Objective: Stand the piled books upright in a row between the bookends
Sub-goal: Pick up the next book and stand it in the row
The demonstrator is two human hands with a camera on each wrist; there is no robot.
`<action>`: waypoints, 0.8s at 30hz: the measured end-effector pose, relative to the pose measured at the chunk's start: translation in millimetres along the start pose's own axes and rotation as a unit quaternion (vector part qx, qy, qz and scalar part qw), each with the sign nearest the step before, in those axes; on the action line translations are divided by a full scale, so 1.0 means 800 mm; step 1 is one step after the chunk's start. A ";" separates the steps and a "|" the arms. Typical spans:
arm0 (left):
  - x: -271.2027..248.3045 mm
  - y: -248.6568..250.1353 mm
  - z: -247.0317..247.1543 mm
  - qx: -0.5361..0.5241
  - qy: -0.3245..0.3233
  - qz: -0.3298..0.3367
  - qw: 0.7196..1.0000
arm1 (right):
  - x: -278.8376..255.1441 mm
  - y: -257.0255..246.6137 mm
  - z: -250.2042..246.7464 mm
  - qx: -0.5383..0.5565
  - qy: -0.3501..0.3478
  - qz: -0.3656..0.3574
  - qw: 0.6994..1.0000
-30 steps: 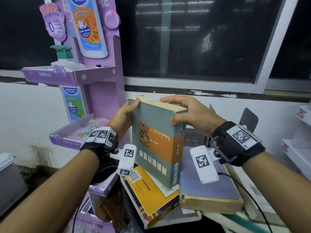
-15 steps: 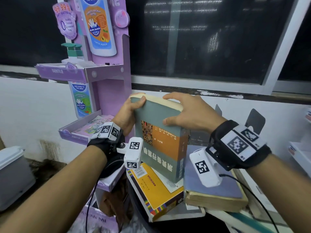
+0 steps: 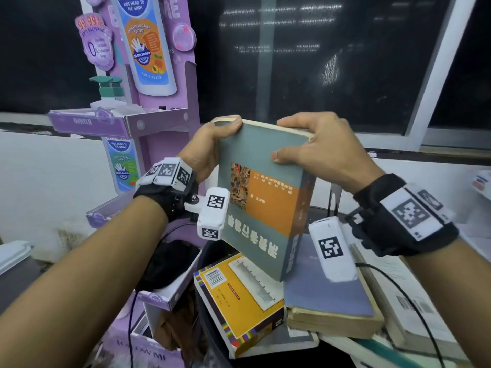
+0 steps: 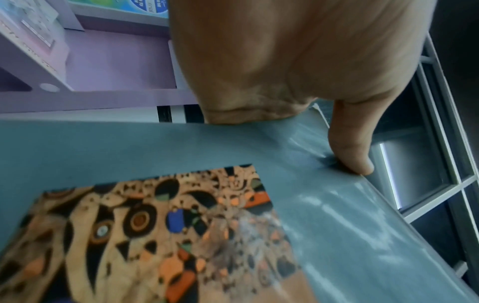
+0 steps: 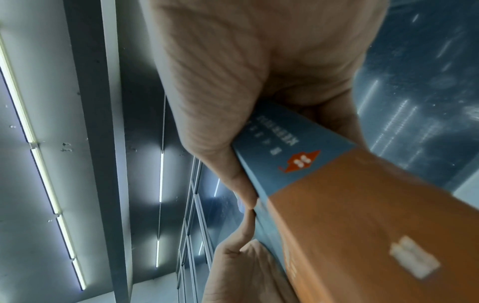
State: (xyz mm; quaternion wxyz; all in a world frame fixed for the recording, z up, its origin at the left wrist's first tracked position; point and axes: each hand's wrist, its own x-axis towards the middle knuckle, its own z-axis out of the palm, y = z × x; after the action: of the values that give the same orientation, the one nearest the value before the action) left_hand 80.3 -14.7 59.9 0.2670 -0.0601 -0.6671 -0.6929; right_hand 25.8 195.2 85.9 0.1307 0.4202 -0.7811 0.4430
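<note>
A thick grey-green and orange book (image 3: 265,208) stands upright over the pile, and both hands hold it by its top. My left hand (image 3: 210,147) grips the top left corner, thumb on the front cover (image 4: 352,151). My right hand (image 3: 313,150) wraps over the top right corner and the spine (image 5: 337,205). Below lie a yellow book (image 3: 239,296) and a blue-grey book (image 3: 326,288), both flat. A sliver of dark bookend (image 3: 335,200) shows behind the held book; most of it is hidden.
A purple cardboard display stand (image 3: 159,123) with soap bottles rises close on the left. More flat books (image 3: 414,309) lie at the right under a black cable. Behind are a white wall and a dark window.
Both hands keep hold of the book and have raised it slightly over the pile. My right hand has shifted further over the top edge.
</note>
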 end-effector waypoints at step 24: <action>0.073 -0.124 0.045 0.189 0.061 -0.081 0.977 | 0.034 0.085 -0.089 -0.147 0.085 0.102 0.980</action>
State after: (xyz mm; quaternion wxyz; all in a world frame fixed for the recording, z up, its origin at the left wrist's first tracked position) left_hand -24.2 -0.4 0.6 0.2572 0.0882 -0.7708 -0.5761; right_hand -55.1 255.2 103.0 0.2112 0.2752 -0.8626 0.3683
